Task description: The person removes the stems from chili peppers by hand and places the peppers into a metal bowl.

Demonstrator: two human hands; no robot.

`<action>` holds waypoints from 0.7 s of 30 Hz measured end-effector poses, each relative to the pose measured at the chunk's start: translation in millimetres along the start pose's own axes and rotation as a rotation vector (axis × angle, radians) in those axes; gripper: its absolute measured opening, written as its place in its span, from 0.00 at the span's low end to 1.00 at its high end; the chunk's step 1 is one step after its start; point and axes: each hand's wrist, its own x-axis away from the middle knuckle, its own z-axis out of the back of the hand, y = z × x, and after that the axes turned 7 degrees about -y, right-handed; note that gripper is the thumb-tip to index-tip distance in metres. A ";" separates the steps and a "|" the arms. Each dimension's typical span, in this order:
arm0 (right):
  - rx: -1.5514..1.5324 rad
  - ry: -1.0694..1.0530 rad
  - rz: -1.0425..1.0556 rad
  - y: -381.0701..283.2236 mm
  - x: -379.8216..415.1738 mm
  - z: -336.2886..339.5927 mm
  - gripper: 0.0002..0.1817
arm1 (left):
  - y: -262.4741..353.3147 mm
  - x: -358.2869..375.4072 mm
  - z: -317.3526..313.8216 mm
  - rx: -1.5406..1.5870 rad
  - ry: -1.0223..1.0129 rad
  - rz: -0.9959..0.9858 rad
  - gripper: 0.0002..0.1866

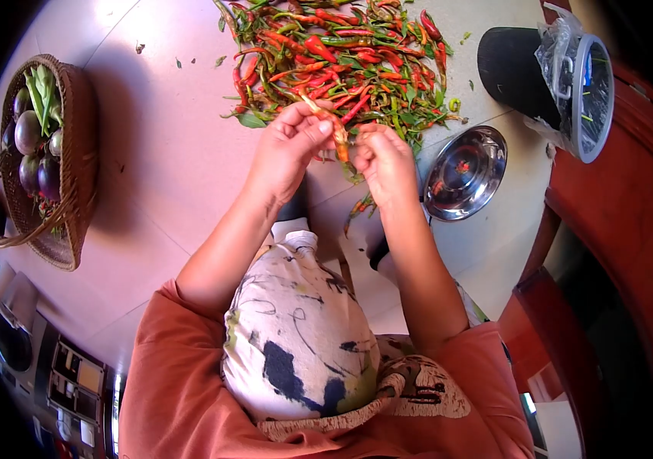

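Between my two hands is an orange-red chili pepper [341, 145], its surface wrinkled and pale in places. My left hand [293, 145] pinches it between thumb and fingers, with a yellowish end sticking up past the fingertips. On the other side, my right hand [382, 162] is closed with its fingertips against the pepper's edge; whether it grips a stem there is hidden. Just beyond both hands a large pile of red and green chili peppers [326, 57] with leaves lies on the floor. A few small peppers [360, 210] hang or lie below my hands.
A shiny metal bowl [449, 195] with a few red bits lies right of my right hand. Farther right stands a black bin [506, 73] lined with plastic, near red wooden furniture [610, 183]. At left, a wicker basket [81, 153] holds several eggplants [28, 132] and green pods.
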 end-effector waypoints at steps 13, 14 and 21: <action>0.182 -0.424 -0.174 -8.9 17.6 8.2 0.12 | 10.4 -0.7 -5.0 0.206 0.001 0.008 0.12; 0.307 -0.439 -0.184 -11.0 17.7 6.9 0.11 | 11.5 -0.4 -6.4 0.193 0.026 0.018 0.11; 0.749 -0.438 -0.039 -18.0 26.2 -2.4 0.11 | 11.0 2.1 -8.3 0.064 0.033 -0.031 0.11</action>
